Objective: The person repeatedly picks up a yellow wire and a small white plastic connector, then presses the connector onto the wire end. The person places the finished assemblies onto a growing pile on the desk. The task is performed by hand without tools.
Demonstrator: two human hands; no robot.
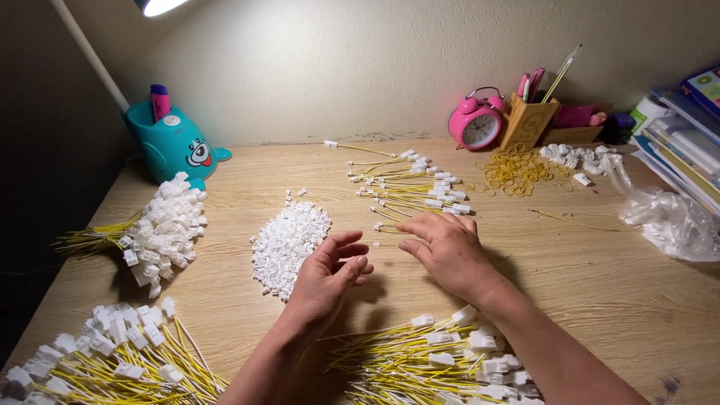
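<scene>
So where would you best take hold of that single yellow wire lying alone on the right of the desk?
Pinch the lone yellow wire near its middle, coming straight down from above: it lies flat on bare wood, thin, with free space on both sides.

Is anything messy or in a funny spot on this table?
Mostly it is sorted into heaps. One yellow wire lies alone on the bare wood, right of the right hand, away from every bundle. A few white connectors sit scattered just above their pile, and one white piece lies apart by the rubber bands.
</scene>
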